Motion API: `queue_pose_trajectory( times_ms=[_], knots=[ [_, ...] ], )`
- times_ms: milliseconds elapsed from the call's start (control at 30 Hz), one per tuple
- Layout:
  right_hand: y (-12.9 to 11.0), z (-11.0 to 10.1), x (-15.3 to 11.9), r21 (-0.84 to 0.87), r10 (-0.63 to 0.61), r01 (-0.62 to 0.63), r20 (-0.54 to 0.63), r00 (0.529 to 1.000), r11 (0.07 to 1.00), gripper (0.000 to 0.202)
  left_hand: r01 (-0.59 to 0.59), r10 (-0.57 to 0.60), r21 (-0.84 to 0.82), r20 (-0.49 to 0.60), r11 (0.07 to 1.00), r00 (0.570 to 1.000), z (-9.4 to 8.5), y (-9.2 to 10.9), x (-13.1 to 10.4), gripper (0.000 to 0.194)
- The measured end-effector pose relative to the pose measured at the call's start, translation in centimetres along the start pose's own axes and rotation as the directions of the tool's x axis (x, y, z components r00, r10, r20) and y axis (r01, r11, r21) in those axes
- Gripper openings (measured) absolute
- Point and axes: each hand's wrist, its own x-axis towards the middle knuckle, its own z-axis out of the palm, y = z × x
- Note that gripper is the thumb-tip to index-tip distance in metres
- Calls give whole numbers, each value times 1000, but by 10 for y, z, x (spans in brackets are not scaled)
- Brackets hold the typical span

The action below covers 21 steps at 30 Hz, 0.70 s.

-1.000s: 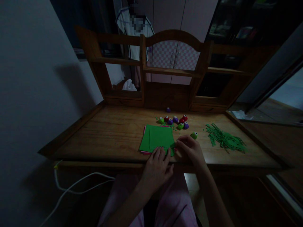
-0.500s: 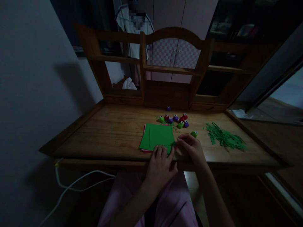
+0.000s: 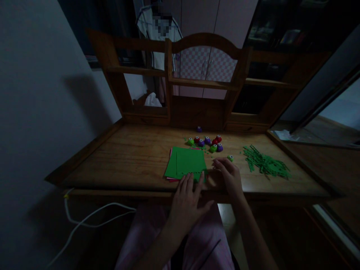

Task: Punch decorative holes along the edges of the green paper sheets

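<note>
A green paper sheet [image 3: 189,159] lies on top of a small stack, with pink-red edges showing beneath it. Along its front runs a row of small dark marks like punched holes. My left hand [image 3: 187,198] rests at the sheet's front edge, fingers stretched and spread, fingertips on the paper. Just right of the stack, my right hand [image 3: 229,174] hovers low over the table with fingers bent together; anything between the fingertips is too small to make out. Behind it stands a light-green craft punch [image 3: 230,158]. Several red, purple and green punches [image 3: 207,140] cluster beyond the paper.
A heap of cut green paper strips [image 3: 267,163] lies on the right of the wooden table [image 3: 126,153]. Tiny green scraps are scattered among the punches. A wooden shelf unit [image 3: 197,82] rises at the back. A white cable [image 3: 98,225] hangs at lower left.
My right hand has moved slightly away from the paper's right edge. My left hand has slid a little toward me, its fingers spreading. The red bit by the paper's corner no longer shows.
</note>
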Motion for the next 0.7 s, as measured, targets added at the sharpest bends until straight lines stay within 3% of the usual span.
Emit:
queue_pose_trajectory(
  times_ms=[67,133,267,400,700],
  knots=[
    [-9,0,-7,-179,-159,168,65,985,969,19,-12,13,-43,21,999,1000,-5,-9,-1,66],
    [-17,2,-16,-329,-290,356,231,929,875,25,-29,31,-77,29,997,999,-8,-17,0,55],
    [-22,8,-32,-508,-356,562,449,819,653,40,-59,61,-109,16,992,998,-7,-25,4,46],
    [-17,13,-39,-549,-369,628,515,774,552,46,-82,83,-93,15,992,996,-4,-26,5,46],
    [-12,6,-37,-598,-348,619,514,784,510,39,-143,146,56,-48,988,988,-14,-38,3,43]
  ],
)
